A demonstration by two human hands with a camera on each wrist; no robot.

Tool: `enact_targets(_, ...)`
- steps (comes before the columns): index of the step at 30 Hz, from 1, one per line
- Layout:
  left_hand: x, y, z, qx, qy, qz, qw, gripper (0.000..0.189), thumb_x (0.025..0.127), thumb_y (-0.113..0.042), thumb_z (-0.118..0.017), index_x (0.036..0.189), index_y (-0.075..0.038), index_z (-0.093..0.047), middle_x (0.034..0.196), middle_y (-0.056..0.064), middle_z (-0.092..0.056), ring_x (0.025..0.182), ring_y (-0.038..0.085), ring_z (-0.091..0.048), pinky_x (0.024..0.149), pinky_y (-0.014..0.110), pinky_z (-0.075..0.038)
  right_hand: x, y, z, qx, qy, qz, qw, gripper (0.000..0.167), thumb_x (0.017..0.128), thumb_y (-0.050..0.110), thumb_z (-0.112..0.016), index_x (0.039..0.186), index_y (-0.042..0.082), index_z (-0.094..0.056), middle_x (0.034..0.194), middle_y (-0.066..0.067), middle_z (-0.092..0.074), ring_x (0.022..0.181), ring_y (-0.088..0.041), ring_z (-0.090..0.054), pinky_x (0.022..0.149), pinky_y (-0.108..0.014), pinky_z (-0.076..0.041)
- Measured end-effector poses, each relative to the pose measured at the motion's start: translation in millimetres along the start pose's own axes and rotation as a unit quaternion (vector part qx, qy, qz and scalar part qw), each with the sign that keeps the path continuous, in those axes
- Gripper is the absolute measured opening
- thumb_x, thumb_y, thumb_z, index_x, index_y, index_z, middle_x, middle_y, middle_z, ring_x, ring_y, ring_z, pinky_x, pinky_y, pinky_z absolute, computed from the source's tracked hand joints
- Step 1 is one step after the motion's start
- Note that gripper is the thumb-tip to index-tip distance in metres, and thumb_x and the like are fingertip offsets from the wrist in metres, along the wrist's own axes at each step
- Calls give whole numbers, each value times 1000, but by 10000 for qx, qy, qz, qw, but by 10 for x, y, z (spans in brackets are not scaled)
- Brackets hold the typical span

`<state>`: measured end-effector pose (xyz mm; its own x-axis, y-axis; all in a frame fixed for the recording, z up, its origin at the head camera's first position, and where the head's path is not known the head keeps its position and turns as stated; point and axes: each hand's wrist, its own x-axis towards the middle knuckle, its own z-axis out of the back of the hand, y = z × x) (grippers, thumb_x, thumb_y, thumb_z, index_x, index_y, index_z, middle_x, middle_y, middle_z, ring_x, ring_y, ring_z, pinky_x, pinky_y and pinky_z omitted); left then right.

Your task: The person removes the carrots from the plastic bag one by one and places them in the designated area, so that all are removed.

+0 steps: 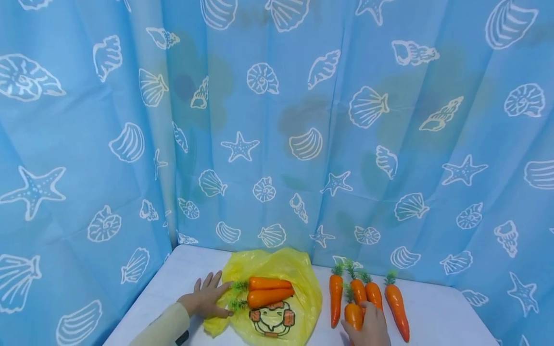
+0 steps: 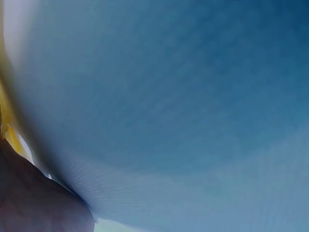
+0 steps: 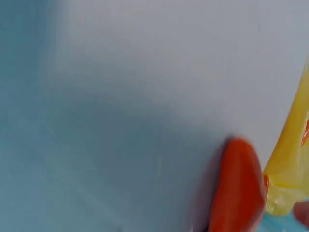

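Note:
In the head view a yellow plastic bag (image 1: pixel 309 288) with a printed cartoon face lies flat on the white table. Two carrots (image 1: pixel 270 290) with green tops lie side by side on it. My left hand (image 1: pixel 205 296) rests on the bag's left edge, fingers spread, near the carrots' leafy ends. On the right, my right hand (image 1: pixel 372 329) grips a carrot (image 1: pixel 353 315), its thumb and fingers on either side; the lower part is hidden. The right wrist view shows a carrot's orange body (image 3: pixel 237 188), blurred, beside the bag (image 3: pixel 287 166).
Around my right hand lie more carrots: one to the left (image 1: pixel 335 298), two behind it, and one to the right (image 1: pixel 396 310). A blue curtain (image 1: pixel 277 120) with white shells hangs behind the white table (image 1: pixel 441 312). Blurred blue fills most of the left wrist view.

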<state>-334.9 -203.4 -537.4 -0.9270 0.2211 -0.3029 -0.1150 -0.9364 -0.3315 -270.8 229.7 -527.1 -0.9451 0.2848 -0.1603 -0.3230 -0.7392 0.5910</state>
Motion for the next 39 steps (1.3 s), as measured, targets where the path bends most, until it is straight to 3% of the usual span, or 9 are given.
enact_targets(8,-16,-10,38,-74,-4,-74,9999,94,72,-70,-73,150,-27,-42,165,17,-14,150,48,-7,116,71,2,45,92,150,-10,293,1274,9914,92,67,55,-85,136,7,-47,132,-14,-53,103,-25,-53,91,-51,-53)
enact_targets(15,-35,11,42,29,-36,-28,10000,94,72,-71,-72,149,-27,-42,165,16,-15,150,47,-8,117,71,1,127,291,123,8,317,2119,9768,83,67,50,-88,132,12,-54,126,-8,-57,101,-21,-54,80,-36,-56)
enact_targets(21,-51,-8,51,79,-54,-90,9999,93,73,-71,-71,149,-27,-42,165,17,-16,150,47,-9,117,70,-1,102,500,90,160,627,2729,9599,73,73,45,-86,132,16,-53,134,-8,-55,125,-32,-49,99,-58,-47)
enact_targets(25,-50,-18,53,50,-7,-62,10000,93,72,-72,-71,149,-28,-42,165,16,-15,150,47,-9,117,70,-1,73,608,70,475,1018,3034,9462,75,76,43,-84,136,12,-51,137,-13,-53,125,-37,-50,97,-57,-48)
enact_targets(34,14,-21,32,164,-39,-10,9999,94,71,-74,-70,149,-30,-42,165,15,-15,150,46,-9,118,69,-1,127,779,7,336,1051,3346,9359,76,76,47,-83,135,12,-50,137,-10,-52,120,-33,-53,97,-56,-49)
enact_targets(39,-12,-7,17,111,-59,41,9999,94,71,-73,-71,149,-29,-42,166,15,-15,150,46,-9,117,70,-1,156,862,-39,509,1342,3430,9283,76,78,49,-81,136,11,-49,139,-11,-51,122,-34,-52,98,-57,-48)
